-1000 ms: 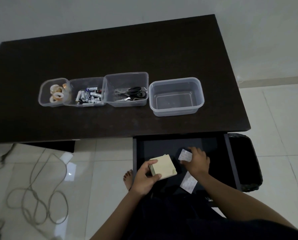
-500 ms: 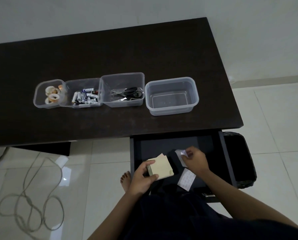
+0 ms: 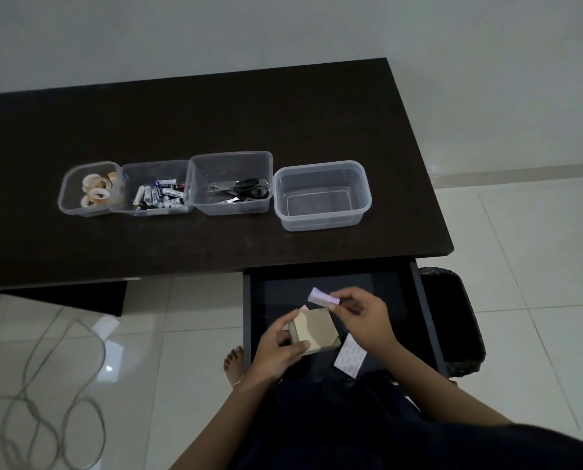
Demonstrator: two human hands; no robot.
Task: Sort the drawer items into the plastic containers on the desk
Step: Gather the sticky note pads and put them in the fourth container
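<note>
Desk [image 3: 215, 123] tubs hold tape [image 3: 95, 193], batteries [image 3: 159, 198], scissors [image 3: 246, 191]; left hand [image 3: 276, 347] grips notepad [image 3: 313, 330], right hand [image 3: 364, 317] pinches slip [image 3: 322, 297].

Over the open drawer [image 3: 415, 320], the left hand [image 3: 276, 351] is gripping a tan notepad [image 3: 313, 330] while the right hand [image 3: 364, 317] is pinching a small pale paper slip [image 3: 322, 297]. Another slip [image 3: 349, 360] is lying in the drawer.

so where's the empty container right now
In the head view the empty container sits on the desk, rightmost in the row, beside the scissors container and above the open drawer.
</note>
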